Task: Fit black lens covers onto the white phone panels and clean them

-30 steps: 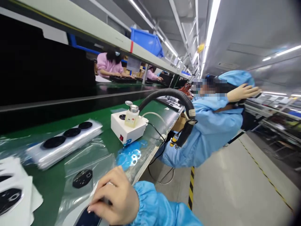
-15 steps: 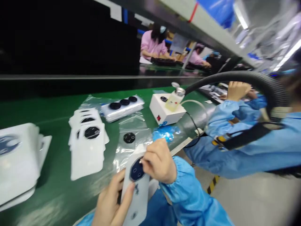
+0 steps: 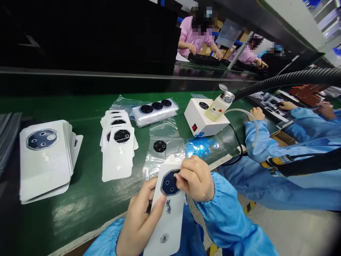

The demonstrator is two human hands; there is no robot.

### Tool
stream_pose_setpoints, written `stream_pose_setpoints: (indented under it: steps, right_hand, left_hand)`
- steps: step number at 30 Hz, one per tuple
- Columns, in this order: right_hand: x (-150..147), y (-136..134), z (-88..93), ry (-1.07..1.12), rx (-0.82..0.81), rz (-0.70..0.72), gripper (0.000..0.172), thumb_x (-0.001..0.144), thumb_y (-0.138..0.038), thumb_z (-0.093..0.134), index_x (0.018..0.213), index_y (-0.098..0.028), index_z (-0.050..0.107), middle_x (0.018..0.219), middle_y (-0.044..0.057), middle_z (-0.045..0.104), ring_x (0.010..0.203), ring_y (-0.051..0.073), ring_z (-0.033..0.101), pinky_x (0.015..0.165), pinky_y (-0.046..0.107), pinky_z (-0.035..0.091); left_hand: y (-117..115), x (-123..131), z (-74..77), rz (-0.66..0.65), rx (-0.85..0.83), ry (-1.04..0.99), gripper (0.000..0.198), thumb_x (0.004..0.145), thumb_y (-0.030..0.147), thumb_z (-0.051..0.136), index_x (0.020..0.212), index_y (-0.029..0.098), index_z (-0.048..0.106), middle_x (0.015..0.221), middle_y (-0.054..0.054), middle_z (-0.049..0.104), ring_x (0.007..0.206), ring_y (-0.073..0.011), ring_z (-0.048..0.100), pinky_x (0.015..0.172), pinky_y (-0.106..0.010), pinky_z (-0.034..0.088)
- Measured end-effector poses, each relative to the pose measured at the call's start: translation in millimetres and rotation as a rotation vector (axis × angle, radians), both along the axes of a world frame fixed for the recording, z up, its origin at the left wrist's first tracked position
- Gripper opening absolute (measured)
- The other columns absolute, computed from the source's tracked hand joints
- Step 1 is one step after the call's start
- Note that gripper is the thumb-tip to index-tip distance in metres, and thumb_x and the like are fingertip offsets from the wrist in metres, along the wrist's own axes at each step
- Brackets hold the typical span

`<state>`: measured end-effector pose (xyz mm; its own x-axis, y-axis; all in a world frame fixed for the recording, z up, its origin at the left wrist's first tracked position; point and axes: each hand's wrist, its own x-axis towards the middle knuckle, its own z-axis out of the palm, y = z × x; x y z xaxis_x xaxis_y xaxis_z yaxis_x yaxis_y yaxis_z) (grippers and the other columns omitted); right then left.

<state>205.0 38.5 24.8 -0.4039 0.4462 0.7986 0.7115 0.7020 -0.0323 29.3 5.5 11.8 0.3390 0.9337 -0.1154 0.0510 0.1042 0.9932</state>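
Left hand [image 3: 141, 224] grips a white rectangular printed card [image 3: 168, 227] from below. Right hand [image 3: 195, 179] is close against it, fingertips [image 3: 181, 176] pinched at the edge of a black octagonal lens plate [image 3: 169, 182] near the card's top end. Hands together, both on the card, which is held at the near edge of a green bench mat [image 3: 85, 199]. Just ahead: a clear plastic bag [image 3: 157, 165] with a small black round piece [image 3: 160, 146], and crumpled blue film [image 3: 199, 147] beside it. Left of that, a stack of white lens cards [image 3: 117, 154] and a larger stack [image 3: 44, 160]. Further on, a clear-wrapped pack of black discs [image 3: 154, 110] and a white box unit with red switch [image 3: 204, 117], carrying a liquid dispenser bottle [image 3: 220, 107]. Right, a co-worker in a blue smock [image 3: 269, 149] works under a black corrugated hose [image 3: 282, 79]. Far side, two people in pink smocks [image 3: 193, 33].
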Motion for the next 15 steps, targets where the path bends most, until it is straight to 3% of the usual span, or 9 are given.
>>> stream_pose_setpoints:
  steps: [15]
  right_hand:
    - [0.1,-2.4,2.2,0.03,-0.041,0.024,0.003,0.086,-0.018,0.046,0.084,-0.019,0.046,0.071,0.002,0.05,0.062,0.014,0.044,0.051,0.027,0.037]
  left_hand:
    - [0.9,-2.3,-1.8,-0.021,-0.09,-0.035,0.034,0.085,0.041,0.052,0.11,0.018,0.049,0.062,0.0,0.062,0.05,-0.0124,0.05,0.047,-0.021,0.036]
